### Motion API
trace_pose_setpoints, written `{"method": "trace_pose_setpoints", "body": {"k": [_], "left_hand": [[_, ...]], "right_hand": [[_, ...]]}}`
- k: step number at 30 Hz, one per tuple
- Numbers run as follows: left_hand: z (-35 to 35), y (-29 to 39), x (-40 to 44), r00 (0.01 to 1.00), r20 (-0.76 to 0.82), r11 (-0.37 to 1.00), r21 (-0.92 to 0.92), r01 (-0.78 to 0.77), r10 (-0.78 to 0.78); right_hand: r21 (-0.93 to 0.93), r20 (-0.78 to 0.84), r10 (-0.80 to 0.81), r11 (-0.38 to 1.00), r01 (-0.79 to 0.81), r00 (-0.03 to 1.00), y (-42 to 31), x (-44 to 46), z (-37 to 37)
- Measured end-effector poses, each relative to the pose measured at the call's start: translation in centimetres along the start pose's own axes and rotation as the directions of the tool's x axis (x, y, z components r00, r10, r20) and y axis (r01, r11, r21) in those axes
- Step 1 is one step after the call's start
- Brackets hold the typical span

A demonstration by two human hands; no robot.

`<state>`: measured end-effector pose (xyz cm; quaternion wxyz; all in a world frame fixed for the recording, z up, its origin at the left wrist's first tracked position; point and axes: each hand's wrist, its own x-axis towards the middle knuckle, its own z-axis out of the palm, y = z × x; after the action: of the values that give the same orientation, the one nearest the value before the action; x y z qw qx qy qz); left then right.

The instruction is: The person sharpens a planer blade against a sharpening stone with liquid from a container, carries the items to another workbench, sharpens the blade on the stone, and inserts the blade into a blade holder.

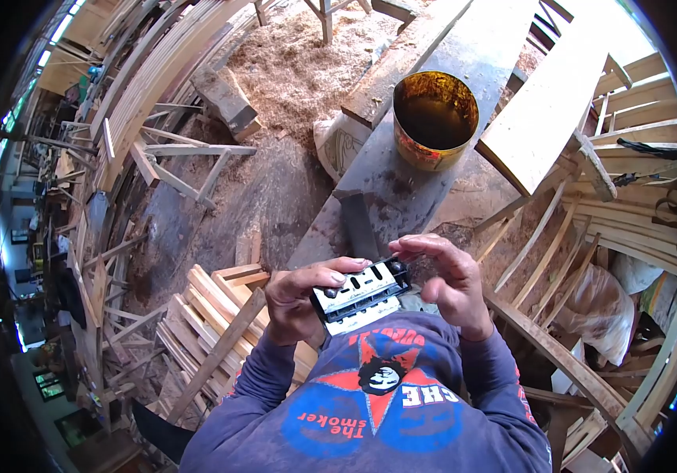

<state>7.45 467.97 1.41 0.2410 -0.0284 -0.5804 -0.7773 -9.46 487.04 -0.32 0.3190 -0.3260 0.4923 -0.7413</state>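
Observation:
Close to my chest, my left hand point(299, 296) grips a white and black metal device point(360, 292) with slots and dark knobs, its thumb lying along the upper edge. My right hand point(453, 280) is at the device's right end, fingers apart and curved; whether a fingertip touches the dark corner is hard to tell. Just beyond the device a dark flat bar point(359, 225) lies on a grey plank point(326, 236). Farther up the plank stands a round tin point(435, 122) with stained inner walls and murky contents.
Cut wooden strips point(204, 315) are piled at the lower left. Long boards point(173, 55) are stacked at the upper left, and a wide pale board point(547, 102) slants at the upper right. Wood shavings point(299, 71) cover the floor. A plastic bag point(598, 311) lies at the right.

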Motion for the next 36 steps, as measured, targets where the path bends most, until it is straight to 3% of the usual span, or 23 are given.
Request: {"method": "trace_pose_setpoints", "body": {"k": [3,13,26,29,31,36], "left_hand": [[-0.1,0.1,0.0,1.0,-0.014,1.0,-0.024,-0.015,0.014],[-0.6,0.8,-0.6,0.998,-0.065,1.0,-0.007,-0.001,0.001],[-1.1,1.3,-1.9,0.987,-0.156,0.998,0.044,0.033,-0.026],[-1.2,1.3,-2.0,0.985,-0.169,0.998,0.041,0.036,-0.029],[-1.1,1.4,-2.0,0.985,-0.171,0.999,0.041,0.033,-0.025],[-1.0,1.6,-2.0,0.99,-0.141,0.997,0.077,-0.001,0.012]], "right_hand": [[-0.151,0.097,-0.094,0.983,0.108,0.991,0.3,-0.4,0.1],[-0.423,0.134,-0.269,0.855,0.301,0.954,-0.4,0.0,2.0],[-0.441,0.169,-0.31,0.825,0.353,0.936,0.5,-0.1,3.4],[-0.501,0.106,-0.4,0.769,0.397,0.91,0.1,-0.1,4.0],[-0.588,0.18,-0.535,0.615,0.526,0.826,-0.2,-0.1,4.1],[-0.64,0.236,-0.525,0.549,0.538,0.817,-0.5,-0.8,4.3]]}}
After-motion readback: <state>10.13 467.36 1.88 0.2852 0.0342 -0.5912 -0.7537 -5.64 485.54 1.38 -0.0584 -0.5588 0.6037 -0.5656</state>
